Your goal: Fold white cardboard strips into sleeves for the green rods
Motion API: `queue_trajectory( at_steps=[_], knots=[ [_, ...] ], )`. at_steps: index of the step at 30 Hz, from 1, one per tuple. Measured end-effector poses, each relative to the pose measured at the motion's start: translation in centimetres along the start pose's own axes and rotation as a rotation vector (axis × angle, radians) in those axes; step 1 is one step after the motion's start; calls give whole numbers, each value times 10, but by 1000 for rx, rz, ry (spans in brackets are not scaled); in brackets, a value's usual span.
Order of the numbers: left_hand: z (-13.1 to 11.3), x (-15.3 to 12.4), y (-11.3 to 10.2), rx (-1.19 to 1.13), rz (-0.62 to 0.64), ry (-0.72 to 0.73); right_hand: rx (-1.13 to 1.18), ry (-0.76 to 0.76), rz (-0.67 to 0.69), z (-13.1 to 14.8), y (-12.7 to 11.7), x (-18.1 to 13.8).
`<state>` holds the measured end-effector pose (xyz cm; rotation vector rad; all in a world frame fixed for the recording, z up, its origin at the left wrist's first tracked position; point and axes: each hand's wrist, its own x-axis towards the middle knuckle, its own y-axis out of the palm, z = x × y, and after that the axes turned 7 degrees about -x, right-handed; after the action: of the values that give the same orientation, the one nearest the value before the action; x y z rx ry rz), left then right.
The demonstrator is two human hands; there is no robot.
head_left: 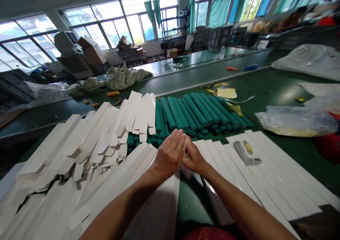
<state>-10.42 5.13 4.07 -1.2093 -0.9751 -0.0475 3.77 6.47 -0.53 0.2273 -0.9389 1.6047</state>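
My left hand and my right hand meet at the middle of the table, both closed on the end of a long white cardboard box that runs back toward me. The left hand's fingers lie flat over the box end; the right hand pinches it from the other side. Just beyond the hands lies a stack of several green ribbed rods. Flat white box blanks are piled at the left, and closed white boxes lie in a row at the right.
A tape dispenser rests on the row of boxes at the right. Clear plastic bags and yellow paper scraps lie on the green table. Further benches, cartons and windows fill the background.
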Motion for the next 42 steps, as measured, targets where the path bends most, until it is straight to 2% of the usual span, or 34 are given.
queue_trajectory(
  at_steps=[4, 6, 8, 10, 11, 12, 14, 16, 21, 25, 28, 34, 42],
  knots=[
    [3, -3, 3, 2, -82, -59, -66, -78, 122, -4, -17, -9],
    [4, -4, 5, -7, -109, -79, -169, 4, 28, -16, -37, -27],
    [6, -3, 6, -22, -130, -88, -321, 286, -259, -37, -66, -53],
    [8, -2, 7, -40, -148, -89, -472, 687, -605, -61, -104, -84],
    [8, -1, 7, -48, -151, -86, -527, 905, -732, -74, -124, -98],
    [8, -1, 7, -54, -154, -85, -546, 1024, -786, -85, -143, -112],
    [6, 1, 8, -59, -160, -85, -506, 1177, -789, -104, -173, -133],
    [3, 2, 8, -66, -166, -82, -394, 1269, -727, -119, -189, -145],
    [-6, 3, 7, -83, -175, -57, -107, 1466, -642, -140, -187, -149],
    [-10, 3, 6, -106, -186, -68, 39, 1563, -666, -148, -188, -138],
    [-11, 3, 5, -110, -189, -67, 121, 1568, -712, -148, -196, -135],
    [-11, 3, 7, -130, -202, -86, 271, 1448, -836, -140, -199, -159],
    [-9, -1, 7, -204, -173, -134, 380, 1277, -947, -139, -174, -180]
  ],
)
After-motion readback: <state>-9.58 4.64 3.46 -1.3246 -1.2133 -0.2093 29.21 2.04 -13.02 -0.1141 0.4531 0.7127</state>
